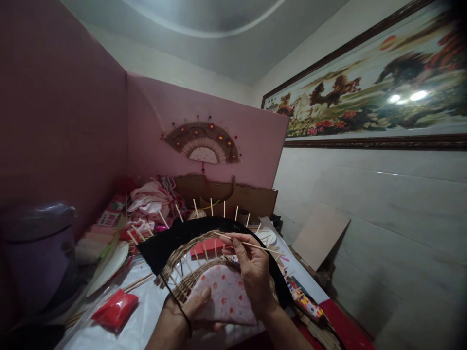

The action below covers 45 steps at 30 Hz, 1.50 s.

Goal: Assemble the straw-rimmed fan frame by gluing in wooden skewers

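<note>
A fan-shaped craft piece is held up in front of me, with a black fabric band (215, 225), bands of twisted cord (182, 247) and thin sticks jutting past its upper edge. Its base is a pink half-round pad (222, 294) with a small red pattern. My left hand (195, 311) grips this base, thumb on its front and fingers behind. Across the cord band, my right hand (251, 267) pinches a thin wooden stick (264, 249) between thumb and fingers. The stick slants down to the right. Cord partly hides behind the right hand.
A finished-looking decorated fan (204, 141) hangs on the pink panel (153, 116). On the white-covered table lie a red packet (116, 309), a white plate (109, 270) and heaped pink fabric (151, 199). A lilac bin (40, 262) stands left; cardboard (255, 201) stands behind.
</note>
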Available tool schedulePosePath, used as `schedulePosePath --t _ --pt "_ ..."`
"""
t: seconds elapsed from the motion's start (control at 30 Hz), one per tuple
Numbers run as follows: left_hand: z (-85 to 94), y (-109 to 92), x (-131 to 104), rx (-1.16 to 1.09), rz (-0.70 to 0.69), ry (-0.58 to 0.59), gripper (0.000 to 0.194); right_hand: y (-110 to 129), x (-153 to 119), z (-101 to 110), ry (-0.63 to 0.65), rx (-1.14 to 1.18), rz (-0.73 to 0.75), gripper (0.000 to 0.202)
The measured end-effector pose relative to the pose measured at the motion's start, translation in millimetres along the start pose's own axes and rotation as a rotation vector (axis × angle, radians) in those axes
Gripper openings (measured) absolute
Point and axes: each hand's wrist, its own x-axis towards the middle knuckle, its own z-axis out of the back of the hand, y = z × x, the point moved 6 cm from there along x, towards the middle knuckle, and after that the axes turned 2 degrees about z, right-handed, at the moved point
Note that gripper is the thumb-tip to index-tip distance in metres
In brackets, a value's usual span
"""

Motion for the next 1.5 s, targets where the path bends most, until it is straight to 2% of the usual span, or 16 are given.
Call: schedulePosePath --t 0.23,0.43,0.57,0.8,1.03,1.1,1.23,1.5 --pt "-4.4 -2 -2 -0.021 -0.036 0.072 0.066 0 3 3 -0.025 0.045 -0.005 0.020" --pt "-2.7 -3 -4 -0.021 -0.017 0.009 0.075 -10 10 11 -0.127 0.139 -0.088 0.025" --pt "-1.3 -2 -2 -0.007 -0.032 0.022 0.079 -14 13 15 -0.163 0.200 -0.100 0.027" --pt "0.3 -2 -1 -0.009 -0.031 0.024 0.073 -9 13 17 -0.174 0.265 -0.063 0.023" --pt "1.6 6 8 -0.012 0.007 0.066 0.070 -11 14 11 -0.112 0.204 -0.039 0.021" --pt "1.5 6 6 -0.006 0.019 0.051 0.069 -11 14 11 -0.107 0.195 -0.037 0.020" --pt "-0.3 -5 -4 -0.009 -0.044 -0.009 0.067 -11 14 8 -0.088 0.164 -0.034 0.020" --pt "-4.8 -8 -12 -0.013 -0.049 -0.020 0.071 -10 14 10 -0.106 0.151 -0.028 0.021"
